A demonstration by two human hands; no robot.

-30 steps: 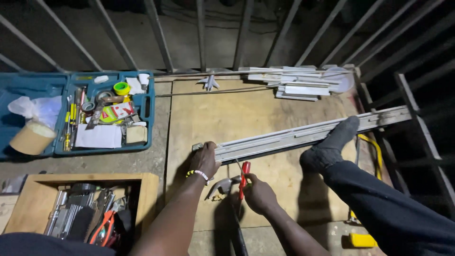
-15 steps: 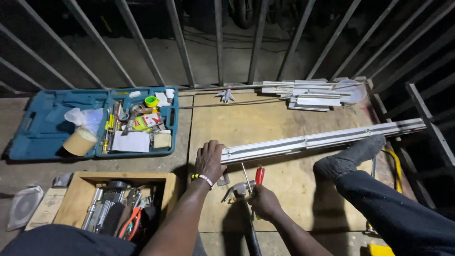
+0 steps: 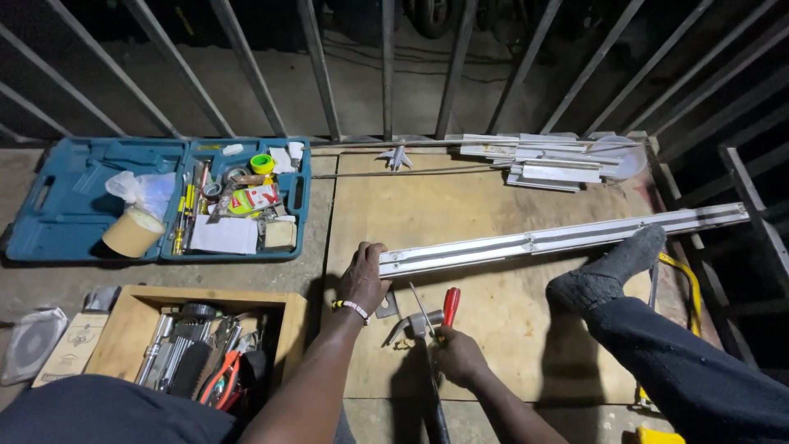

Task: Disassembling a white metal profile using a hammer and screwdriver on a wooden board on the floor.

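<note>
Change since earlier: compared with half a second ago, the view sits a little lower and the left hand [image 3: 362,278] now lies at the near end of the long metal rail [image 3: 559,238], no longer beside it.
Head view, left grip: fingers spread flat and pressing on the rail end; they close around nothing.
Head view, right grip: the right hand [image 3: 459,355] is curled tight around the red-handled tool [image 3: 449,307], close to a small metal bracket [image 3: 413,326].
Rail position: it lies slanted across the plywood board [image 3: 493,312], and a socked foot [image 3: 606,270] rests against its lower edge.
Risk: I judge the rail could slide or twist, because only a flat palm and a foot hold it; the tool tip could then slip toward the left fingers.
Around: blue tool case [image 3: 66,205], wooden tool box [image 3: 131,316].
</note>
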